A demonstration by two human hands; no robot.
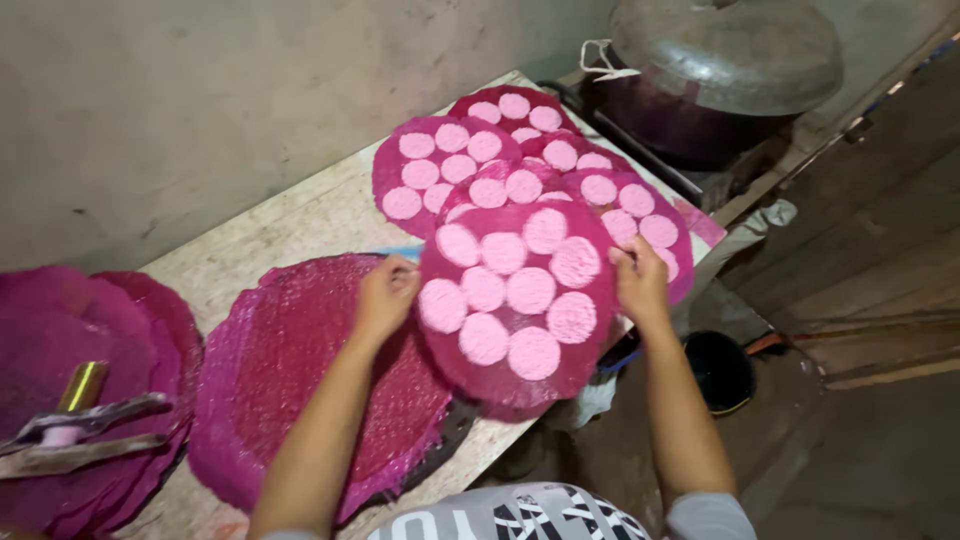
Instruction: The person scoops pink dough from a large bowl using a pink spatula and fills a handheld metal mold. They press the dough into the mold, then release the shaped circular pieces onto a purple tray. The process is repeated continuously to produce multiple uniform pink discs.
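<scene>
Now hands [515, 290] grip round mat's [515, 375] opposite edges.

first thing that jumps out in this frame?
The magenta mesh round with pale pink discs, held at its edges by the left hand and right hand at centre. Behind it, more disc-covered rounds overlap on the table; a bare stack lies at left. A big lidded metal pot sits top right.

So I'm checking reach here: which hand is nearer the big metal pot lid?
Right. The right hand grips the round mat's edge below the metal pot lid; the left hand grips the opposite edge, farther away.
</scene>
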